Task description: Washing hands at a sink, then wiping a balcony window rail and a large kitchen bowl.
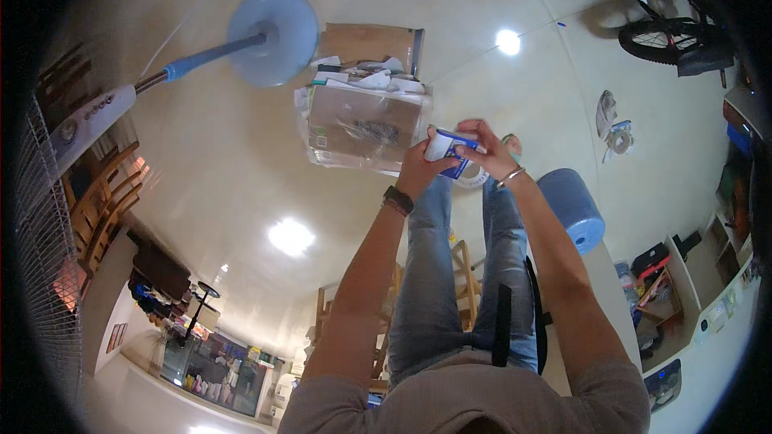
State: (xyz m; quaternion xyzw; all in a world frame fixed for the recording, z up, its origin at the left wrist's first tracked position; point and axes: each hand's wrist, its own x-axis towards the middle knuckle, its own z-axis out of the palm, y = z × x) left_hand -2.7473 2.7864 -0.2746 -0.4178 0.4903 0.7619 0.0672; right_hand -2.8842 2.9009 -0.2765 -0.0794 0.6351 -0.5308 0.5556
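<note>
Both of my hands hold a small blue-and-white box [451, 152] that bears writing, out in front of my knees. My left hand [420, 164] grips its left side, thumb across the near edge. On the right side, my right hand [490, 154] has its thumb on the face and fingers over the far edge. A white ring [473, 177] with dark marks shows just below the box, partly hidden; I cannot tell what holds it up. Beyond my left hand, a cardboard box [356, 123] wrapped in clear plastic sits on the floor, with papers [377, 79] bundled at its far side.
A standing fan's blue base [274, 36] is at the upper left. A blue plastic cylinder [570, 210] lies beside my right leg. Farther right are a tape roll [620, 142], a grey cloth [606, 113] and a bicycle [666, 41]. Wooden chairs [105, 211] stand left.
</note>
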